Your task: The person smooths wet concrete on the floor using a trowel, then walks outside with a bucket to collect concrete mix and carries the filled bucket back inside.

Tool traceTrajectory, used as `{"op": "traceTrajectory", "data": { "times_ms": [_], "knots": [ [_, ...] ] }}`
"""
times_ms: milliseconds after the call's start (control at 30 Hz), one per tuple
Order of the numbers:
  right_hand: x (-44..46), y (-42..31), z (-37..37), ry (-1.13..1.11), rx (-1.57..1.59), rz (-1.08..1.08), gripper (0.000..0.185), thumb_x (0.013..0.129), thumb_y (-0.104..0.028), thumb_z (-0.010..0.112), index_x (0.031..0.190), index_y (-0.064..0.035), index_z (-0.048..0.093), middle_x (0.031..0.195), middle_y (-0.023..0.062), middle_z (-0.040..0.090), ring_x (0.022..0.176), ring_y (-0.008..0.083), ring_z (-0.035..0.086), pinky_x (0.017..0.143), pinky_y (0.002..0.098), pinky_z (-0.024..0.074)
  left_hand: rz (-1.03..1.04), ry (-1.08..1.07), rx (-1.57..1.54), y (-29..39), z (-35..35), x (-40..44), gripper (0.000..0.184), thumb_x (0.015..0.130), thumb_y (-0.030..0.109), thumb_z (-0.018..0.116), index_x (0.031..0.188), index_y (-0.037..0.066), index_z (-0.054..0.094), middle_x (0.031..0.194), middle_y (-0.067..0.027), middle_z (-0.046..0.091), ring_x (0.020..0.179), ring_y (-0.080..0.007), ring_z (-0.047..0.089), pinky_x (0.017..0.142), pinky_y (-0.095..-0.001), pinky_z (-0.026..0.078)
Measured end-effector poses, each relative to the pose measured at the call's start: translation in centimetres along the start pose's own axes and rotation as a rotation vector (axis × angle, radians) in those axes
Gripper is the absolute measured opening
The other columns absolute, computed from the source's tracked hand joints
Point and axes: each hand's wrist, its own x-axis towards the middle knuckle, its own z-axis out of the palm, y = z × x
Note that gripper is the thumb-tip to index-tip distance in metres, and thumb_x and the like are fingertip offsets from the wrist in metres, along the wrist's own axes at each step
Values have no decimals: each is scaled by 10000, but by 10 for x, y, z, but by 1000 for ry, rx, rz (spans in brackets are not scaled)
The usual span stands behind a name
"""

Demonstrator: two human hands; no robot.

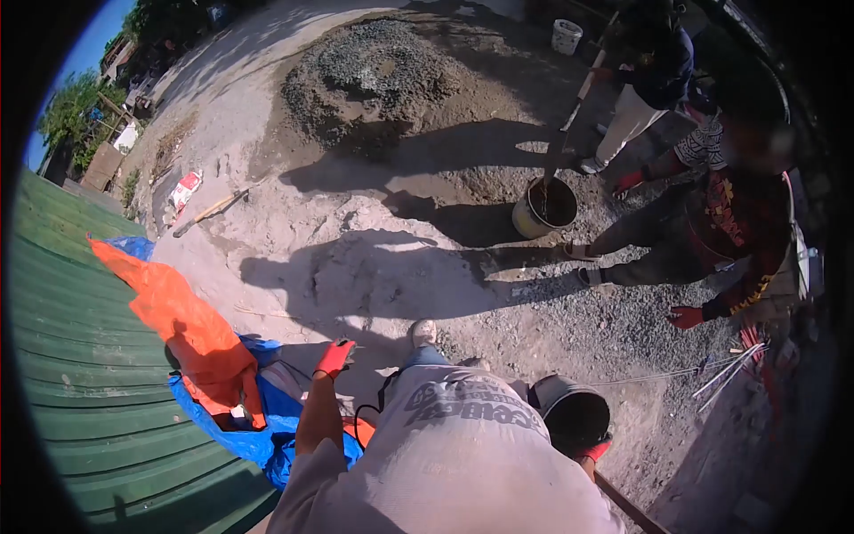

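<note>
My left hand (335,358), in a red glove, hangs to the left of my body over the pale ground, its fingers slightly apart with nothing in them. On my right side, my right hand (598,448), also red-gloved, grips the rim of a dark bucket (569,414). The bucket is tilted and its inside looks dark. A blue and orange tarp (200,343) lies to the left of my left hand.
Two people stand at the right around an upright bucket (527,218); one holds a long-handled shovel (583,93) in it. A gravel heap (374,76) lies ahead, with a white bucket (567,36) farther right. Green corrugated metal (98,383) borders the left.
</note>
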Motion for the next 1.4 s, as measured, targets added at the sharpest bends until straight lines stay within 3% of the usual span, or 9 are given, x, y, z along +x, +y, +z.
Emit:
{"op": "traceTrajectory", "data": {
  "times_ms": [67, 433, 533, 600, 667, 833, 867, 1033, 1400],
  "knots": [
    [126, 38, -51, -394, 105, 91, 440, 899, -505, 399, 1068, -166, 623, 1096, 21, 635, 975, 242, 584, 826, 386, 457, -100, 41, -14, 1, -16, -5, 342, 873, 373, 616, 1157, 186, 572, 1017, -38, 645, 766, -217, 644, 635, -373, 512],
    [127, 57, -40, 3, 57, 240, 435, 799, -584, 483, 1033, -227, 565, 847, -41, 545, 673, 181, 431, 616, 359, 357, -192, 95, -74, -3, -14, -55, 283, 872, 339, 633, 1083, 152, 612, 866, -27, 643, 649, -192, 641, 515, -332, 487],
    [128, 72, -5, -12, 89, 263, 402, 794, -564, 516, 1027, -237, 525, 779, -46, 438, 641, 173, 362, 622, 354, 338, -108, 58, 34, -2, -11, -66, 280, 876, 331, 629, 1088, 148, 612, 842, -23, 642, 639, -183, 635, 523, -318, 484],
    [117, 78, 30, -80, 75, 304, 565, 821, -613, 470, 1220, -214, 492, 1238, 5, 492, 1109, 234, 431, 940, 466, 316, -132, 68, 54, 8, -13, -78, 278, 879, 324, 627, 1090, 145, 612, 841, -20, 640, 636, -176, 628, 528, -310, 482],
    [103, 88, 71, -63, 72, 299, 400, 805, -551, 546, 1020, -218, 492, 739, -30, 360, 632, 174, 345, 640, 348, 326, -147, 72, 71, 12, -16, -83, 275, 882, 317, 624, 1093, 141, 611, 841, -17, 638, 634, -170, 621, 533, -302, 480],
    [72, 117, 147, -114, 61, 357, 450, 790, -556, 576, 1094, -235, 495, 641, -19, 295, 590, 170, 323, 625, 356, 293, -134, 115, 60, 22, -29, -81, 275, 887, 317, 618, 1087, 130, 607, 849, -20, 630, 629, -153, 607, 541, -295, 478],
    [70, 127, 153, -201, 44, 341, 487, 779, -580, 580, 1104, -225, 504, 966, 11, 460, 852, 241, 434, 771, 427, 369, -137, 110, 60, 22, -31, -76, 275, 887, 317, 618, 1087, 130, 607, 849, -20, 630, 629, -153, 607, 541, -295, 478],
    [22, 138, 236, -171, -64, 428, 440, 785, -544, 602, 1078, -228, 511, 611, -20, 306, 535, 158, 340, 567, 349, 306, -223, 61, 23, 20, -39, -55, 331, 890, 338, 608, 1150, 134, 582, 965, -53, 645, 699, -174, 636, 592, -299, 495],
    [-101, 176, 467, -589, -227, 379, 334, 826, -529, 621, 883, -205, 570, 556, -56, 342, 503, 121, 360, 569, 335, 361, -319, 19, -49, 53, -115, 44, 507, 892, 391, 579, 1328, 155, 473, 1204, -119, 594, 897, -278, 633, 749, -410, 504]
  ]
}}
